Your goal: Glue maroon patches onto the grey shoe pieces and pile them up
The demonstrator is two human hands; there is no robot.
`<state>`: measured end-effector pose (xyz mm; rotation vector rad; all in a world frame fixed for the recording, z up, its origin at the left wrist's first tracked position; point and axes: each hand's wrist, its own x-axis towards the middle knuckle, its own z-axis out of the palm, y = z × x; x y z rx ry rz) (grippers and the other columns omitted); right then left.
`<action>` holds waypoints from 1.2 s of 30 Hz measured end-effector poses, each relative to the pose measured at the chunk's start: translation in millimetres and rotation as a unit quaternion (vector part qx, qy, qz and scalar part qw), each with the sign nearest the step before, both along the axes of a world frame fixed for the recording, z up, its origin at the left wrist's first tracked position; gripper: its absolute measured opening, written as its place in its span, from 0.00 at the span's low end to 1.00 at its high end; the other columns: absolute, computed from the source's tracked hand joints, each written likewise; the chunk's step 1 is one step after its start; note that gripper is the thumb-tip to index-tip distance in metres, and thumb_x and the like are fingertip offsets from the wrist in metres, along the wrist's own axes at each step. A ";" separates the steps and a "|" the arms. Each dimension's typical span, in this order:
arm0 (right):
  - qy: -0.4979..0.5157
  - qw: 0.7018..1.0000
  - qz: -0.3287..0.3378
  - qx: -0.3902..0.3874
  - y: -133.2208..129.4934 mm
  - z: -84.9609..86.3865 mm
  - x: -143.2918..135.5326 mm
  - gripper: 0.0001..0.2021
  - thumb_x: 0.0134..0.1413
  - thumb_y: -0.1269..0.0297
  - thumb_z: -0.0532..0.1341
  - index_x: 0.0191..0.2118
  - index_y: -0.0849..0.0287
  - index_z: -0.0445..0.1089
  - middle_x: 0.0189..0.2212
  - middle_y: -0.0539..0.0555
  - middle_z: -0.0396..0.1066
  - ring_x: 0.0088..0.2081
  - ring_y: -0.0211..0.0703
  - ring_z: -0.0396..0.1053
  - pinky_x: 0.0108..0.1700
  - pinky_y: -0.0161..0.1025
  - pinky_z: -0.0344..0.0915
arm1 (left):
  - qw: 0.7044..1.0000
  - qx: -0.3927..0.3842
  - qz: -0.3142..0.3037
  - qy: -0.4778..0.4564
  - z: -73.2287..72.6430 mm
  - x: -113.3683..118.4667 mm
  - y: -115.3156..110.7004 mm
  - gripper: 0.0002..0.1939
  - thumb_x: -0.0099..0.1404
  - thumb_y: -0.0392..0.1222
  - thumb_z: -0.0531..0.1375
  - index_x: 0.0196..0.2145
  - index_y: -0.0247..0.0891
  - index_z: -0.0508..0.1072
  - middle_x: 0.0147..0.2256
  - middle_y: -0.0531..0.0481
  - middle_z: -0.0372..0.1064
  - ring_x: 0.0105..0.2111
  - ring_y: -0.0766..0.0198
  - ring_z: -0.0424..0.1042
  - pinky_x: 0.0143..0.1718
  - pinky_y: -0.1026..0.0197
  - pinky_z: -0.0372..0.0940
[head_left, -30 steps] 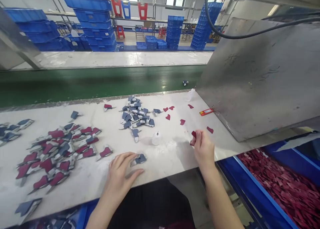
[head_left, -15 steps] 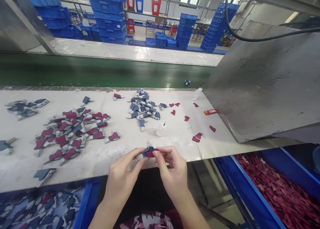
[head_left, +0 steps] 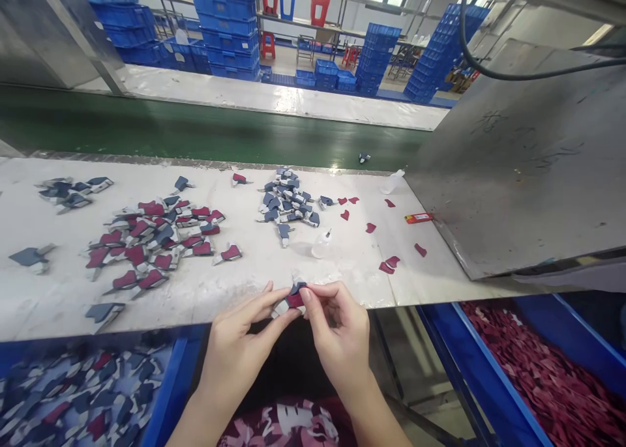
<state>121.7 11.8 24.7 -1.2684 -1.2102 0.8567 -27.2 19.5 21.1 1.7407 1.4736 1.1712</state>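
Two hands, the left hand (head_left: 244, 339) and the right hand (head_left: 337, 336), grip one small blue-and-white part (head_left: 296, 295) between thumbs and fingers above the near edge of the white table (head_left: 342, 284). A maroon piece (head_left: 295, 300) lies against its face. A translucent bottle (head_left: 321, 245) stands beyond the hands; loose maroon pieces (head_left: 386, 266) lie to the right.

We saw a smooth, faintly glossy white tabletop (head_left: 337, 271), a scuffed, dull metal panel (head_left: 528, 167), glossy blue plastic crates (head_left: 229, 33) and a translucent plastic bottle (head_left: 321, 245) with a smooth surface.
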 end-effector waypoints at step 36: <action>0.022 0.990 0.136 -0.036 3.0 -0.5 17.2 0.10 0.69 0.60 0.50 0.48 0.54 0.65 0.42 0.53 0.66 0.42 0.41 0.69 0.46 0.38 0.70 | 0.996 -0.013 -0.019 -0.090 11.8 16.5 0.2 0.08 0.61 0.42 0.66 0.39 0.49 0.82 0.40 0.55 0.81 0.42 0.55 0.80 0.60 0.47 0.66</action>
